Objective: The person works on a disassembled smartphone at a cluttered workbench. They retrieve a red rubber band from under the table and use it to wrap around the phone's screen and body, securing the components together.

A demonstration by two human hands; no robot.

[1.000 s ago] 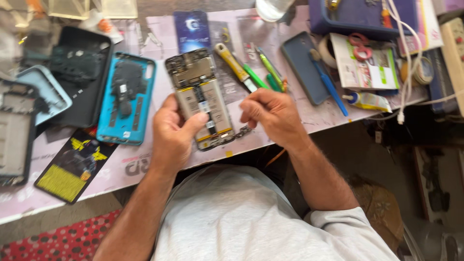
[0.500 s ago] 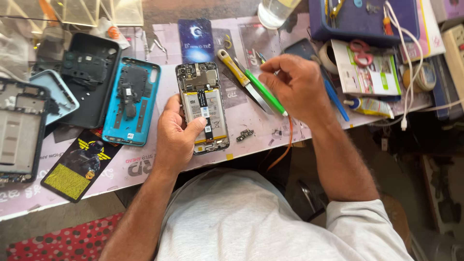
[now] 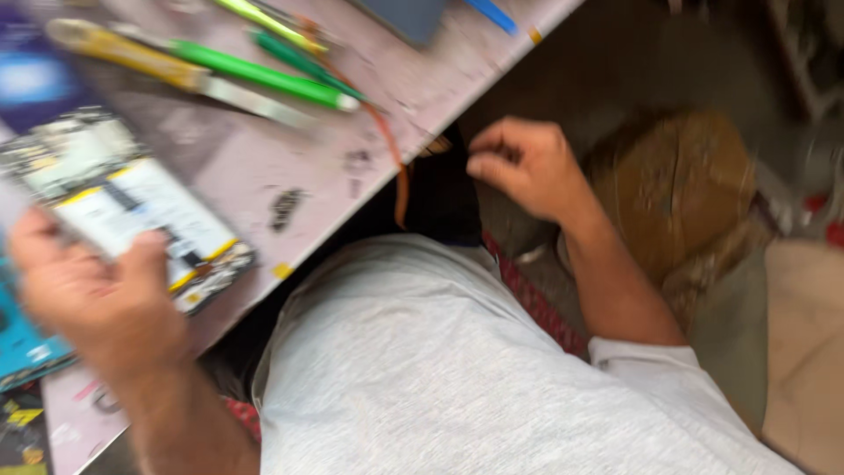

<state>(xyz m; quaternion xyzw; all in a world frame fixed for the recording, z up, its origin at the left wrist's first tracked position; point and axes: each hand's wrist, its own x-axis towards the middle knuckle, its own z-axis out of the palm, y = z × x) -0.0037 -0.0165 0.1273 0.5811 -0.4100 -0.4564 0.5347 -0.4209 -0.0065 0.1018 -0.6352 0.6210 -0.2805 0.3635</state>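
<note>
- Phone (image 3: 132, 207), back cover off, sits at the table's (image 3: 352, 149) near edge with its pale battery and yellow-trimmed board showing; your left hand (image 3: 88, 299) is clamped round its lower end.
- Right hand (image 3: 523, 167) is off the table, down below the edge, fingers curled in loosely (can't tell if anything's pinched there, too blurry).
- Looks like you're mid-teardown and hunting for something below; next move needs a steady grip on that phone.
- Green-handled tools (image 3: 264, 75) and a yellow one (image 3: 123, 53) lie just beyond, slim and glossy on the scuffed pinkish mat.
</note>
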